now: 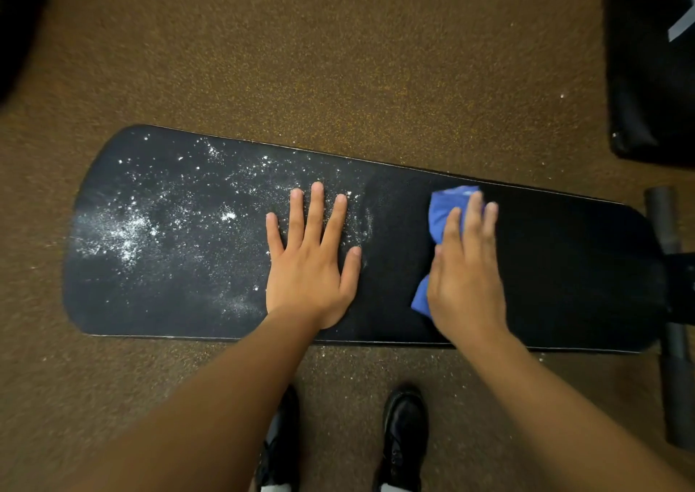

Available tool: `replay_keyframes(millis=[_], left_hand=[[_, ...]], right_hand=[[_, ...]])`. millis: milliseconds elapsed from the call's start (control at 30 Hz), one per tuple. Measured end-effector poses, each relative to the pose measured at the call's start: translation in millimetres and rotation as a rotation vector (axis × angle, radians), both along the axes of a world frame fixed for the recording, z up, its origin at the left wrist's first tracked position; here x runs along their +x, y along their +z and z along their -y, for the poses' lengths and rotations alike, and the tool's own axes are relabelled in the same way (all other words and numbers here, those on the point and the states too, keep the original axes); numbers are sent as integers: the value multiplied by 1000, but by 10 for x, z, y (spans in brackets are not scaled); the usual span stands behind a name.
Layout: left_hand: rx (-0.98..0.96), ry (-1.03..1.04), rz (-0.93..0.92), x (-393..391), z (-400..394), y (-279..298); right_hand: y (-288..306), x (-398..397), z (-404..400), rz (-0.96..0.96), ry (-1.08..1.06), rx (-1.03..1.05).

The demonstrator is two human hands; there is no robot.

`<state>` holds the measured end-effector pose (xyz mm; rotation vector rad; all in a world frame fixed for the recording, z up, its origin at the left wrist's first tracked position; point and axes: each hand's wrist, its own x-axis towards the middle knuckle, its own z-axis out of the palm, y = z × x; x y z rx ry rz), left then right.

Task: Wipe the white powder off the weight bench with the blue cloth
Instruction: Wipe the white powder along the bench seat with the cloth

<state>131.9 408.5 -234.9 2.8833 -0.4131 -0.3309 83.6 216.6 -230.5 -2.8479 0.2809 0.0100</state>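
Note:
A long black weight bench (564, 266) lies across the view. White powder (128, 232) speckles its left half, thickest near the left end. The right half looks dark and clean. My left hand (310, 258) rests flat on the bench's middle, fingers spread, at the edge of the powdered area. My right hand (466, 269) presses a crumpled blue cloth (447, 209) onto the bench to the right of it. The cloth shows above the fingers and below the thumb; the rest is hidden under the palm.
Brown speckled floor (338, 59) surrounds the bench, with a few powder flecks near the front edge. My black shoes (404, 435) stand just in front. A black metal frame with foam rollers (673, 341) sits at the right end. Another black pad (654, 78) lies at top right.

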Motion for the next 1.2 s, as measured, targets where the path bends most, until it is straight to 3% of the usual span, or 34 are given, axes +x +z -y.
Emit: replay_keyframes(millis=[133, 333, 467, 600, 767, 833, 1033, 1200], left_hand=[[2, 2, 5, 0, 6, -8], [-5, 2, -3, -2, 2, 2], [-6, 1, -2, -6, -2, 8], [0, 0, -2, -4, 0, 7], [-25, -10, -2, -3, -20, -2], [-44, -22, -1, -5, -43, 0], [-103, -39, 7, 47, -235, 90], [-51, 8, 26, 227, -558, 130]], right_hand=[[-33, 443, -239, 39, -101, 27], [-15, -155, -321, 3, 229, 12], [0, -16, -2, 13, -9, 12], [-18, 533, -187, 46, -185, 64], [-42, 254, -525, 44, 157, 31], [-36, 56, -423, 26, 190, 25], [-12, 380, -291, 49, -122, 92], [-12, 730, -561, 75, -101, 80]])
